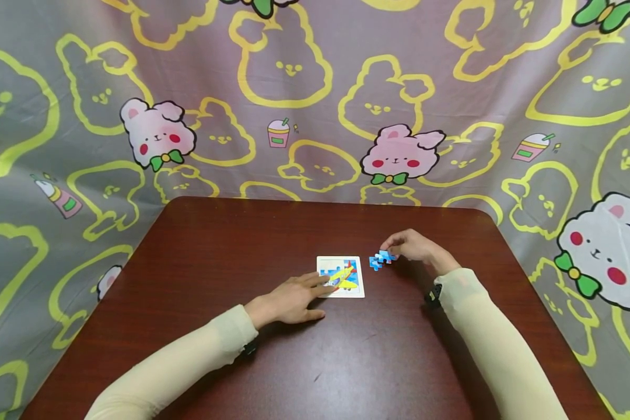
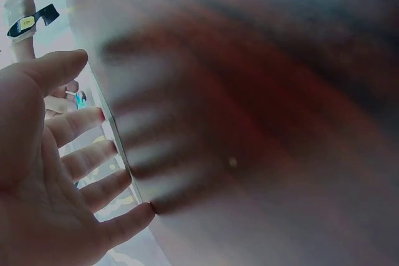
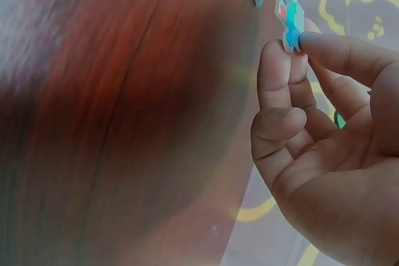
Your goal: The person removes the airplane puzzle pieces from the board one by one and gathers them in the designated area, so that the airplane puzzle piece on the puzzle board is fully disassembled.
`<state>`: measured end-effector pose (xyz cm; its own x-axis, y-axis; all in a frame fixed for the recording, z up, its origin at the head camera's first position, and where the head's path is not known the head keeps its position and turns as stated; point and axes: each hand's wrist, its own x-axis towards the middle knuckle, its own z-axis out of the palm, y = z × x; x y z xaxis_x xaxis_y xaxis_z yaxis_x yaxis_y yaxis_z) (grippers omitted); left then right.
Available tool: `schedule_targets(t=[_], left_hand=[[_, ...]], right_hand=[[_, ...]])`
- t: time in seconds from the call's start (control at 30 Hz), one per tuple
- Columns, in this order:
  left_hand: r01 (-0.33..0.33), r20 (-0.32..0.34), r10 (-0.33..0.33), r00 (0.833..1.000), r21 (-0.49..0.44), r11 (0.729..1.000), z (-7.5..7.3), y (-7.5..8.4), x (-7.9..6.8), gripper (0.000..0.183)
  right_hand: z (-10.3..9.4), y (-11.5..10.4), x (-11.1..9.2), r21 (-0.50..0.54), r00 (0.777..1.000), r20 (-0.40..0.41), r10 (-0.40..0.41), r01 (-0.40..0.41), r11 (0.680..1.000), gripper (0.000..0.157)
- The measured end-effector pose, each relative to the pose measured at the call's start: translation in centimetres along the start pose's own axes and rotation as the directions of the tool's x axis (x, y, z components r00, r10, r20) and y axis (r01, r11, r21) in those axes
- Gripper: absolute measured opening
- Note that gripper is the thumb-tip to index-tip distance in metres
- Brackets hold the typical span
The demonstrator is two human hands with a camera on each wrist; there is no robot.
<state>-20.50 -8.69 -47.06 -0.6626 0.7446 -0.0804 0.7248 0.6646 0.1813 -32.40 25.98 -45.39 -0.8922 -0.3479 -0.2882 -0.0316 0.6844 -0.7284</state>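
A square jigsaw puzzle with a white frame (image 1: 361,281) lies on the table, showing a yellow and red airplane on blue. My left hand (image 1: 291,298) rests with spread, straight fingers over its left side, hiding part of the picture. In the left wrist view those fingers (image 2: 93,157) stretch out low along the tabletop. Right of the frame, my right hand (image 1: 413,246) pinches a blue puzzle piece (image 3: 290,20) between thumb and fingertips. At least one more blue puzzle piece (image 1: 375,264) lies close beside it on the table.
The dark reddish-brown table (image 1: 231,233) has rounded far corners. A patterned curtain (image 1: 304,70) with cartoon rabbits hangs behind and along both sides. Dark wrist straps (image 1: 434,294) sit at the cream sleeves (image 1: 483,315).
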Motion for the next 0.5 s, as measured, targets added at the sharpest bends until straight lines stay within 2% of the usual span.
schedule_targets(t=[0.5], left_hand=[[0.006, 0.019, -0.006, 1.0, 0.007, 1.0, 0.0, 0.0, 0.1, 0.061]], right_hand=[[-0.7, 1.7, -0.8, -0.073, 0.999, 0.01, -0.039, 0.04, 0.997, 0.021]])
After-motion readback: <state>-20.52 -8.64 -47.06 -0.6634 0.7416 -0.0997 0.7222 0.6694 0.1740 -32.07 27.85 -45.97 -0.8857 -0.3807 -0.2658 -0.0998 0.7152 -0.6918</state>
